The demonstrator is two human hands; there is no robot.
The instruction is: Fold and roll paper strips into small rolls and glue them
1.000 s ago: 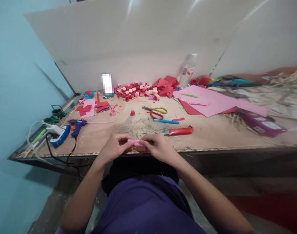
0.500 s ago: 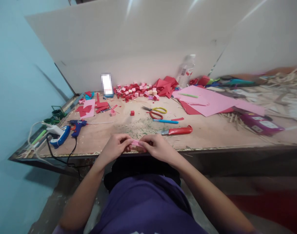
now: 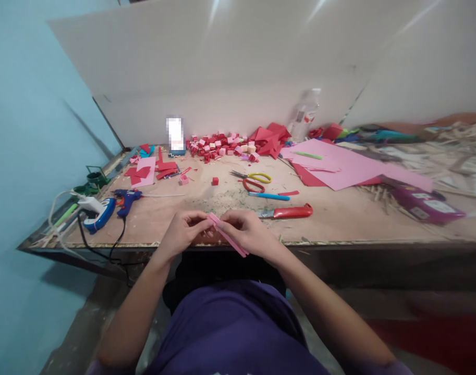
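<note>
Between my fingertips, over the table's front edge, is a folded pink paper strip (image 3: 233,244). My left hand (image 3: 187,229) pinches its upper end. My right hand (image 3: 243,227) grips it beside the left fingers, and the strip's long part slants down to the right beneath that hand. A red-handled utility knife (image 3: 292,211) lies just beyond my right hand. Farther in are a blue pen-like stick (image 3: 269,196), scissors (image 3: 257,182) with one yellow and one red handle loop, and a small red paper cube (image 3: 215,181).
A pile of red and pink paper cubes (image 3: 222,146) lies along the back panel. Pink paper sheets (image 3: 351,164) and a plastic bottle (image 3: 304,114) are to the right. On the left are a blue glue gun (image 3: 127,200), a power strip (image 3: 99,216) with cables, and a lit phone (image 3: 175,135).
The pink strip has turned from roughly level between my fingertips to slanting down to the right, showing more of its length. My hands have come closer together. The view has shifted slightly.
</note>
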